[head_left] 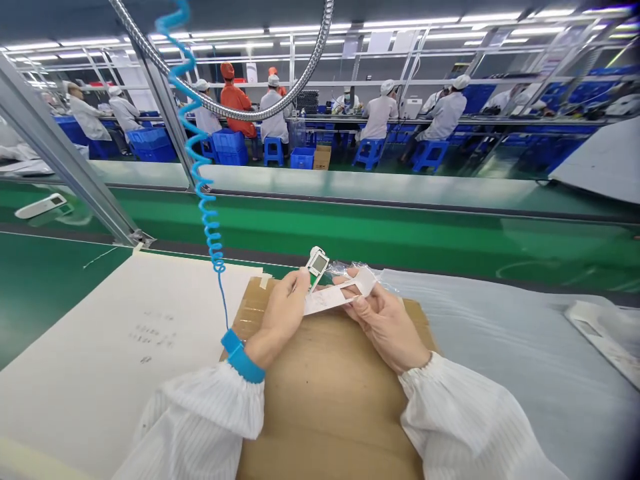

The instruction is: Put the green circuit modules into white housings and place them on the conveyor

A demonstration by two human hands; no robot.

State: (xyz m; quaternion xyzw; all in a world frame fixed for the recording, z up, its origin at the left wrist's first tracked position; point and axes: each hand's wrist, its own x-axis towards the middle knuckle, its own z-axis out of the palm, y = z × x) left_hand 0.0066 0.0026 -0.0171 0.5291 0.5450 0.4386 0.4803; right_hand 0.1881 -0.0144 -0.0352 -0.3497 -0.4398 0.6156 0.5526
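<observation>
Above a sheet of brown cardboard (335,387), my left hand (284,308) grips a small white device (317,264) with a grey display and a bit of green circuit board showing. My right hand (383,313) pinches a long white plastic cover (326,300) with a rectangular window cut in it. The cover's left end reaches my left fingers; whether they grip it too, I cannot tell. Clear plastic film (342,269) sticks out behind my right fingers. A blue wrist strap (243,357) with a coiled cord (204,180) circles my left wrist.
White paper (125,333) lies on the left, a translucent sheet (470,373) on the right with another white cover (607,337). A similar device (43,206) sits on the green conveyor (350,233) ahead. A metal post (65,120) stands left; a flexible metal hose (280,107) hangs above.
</observation>
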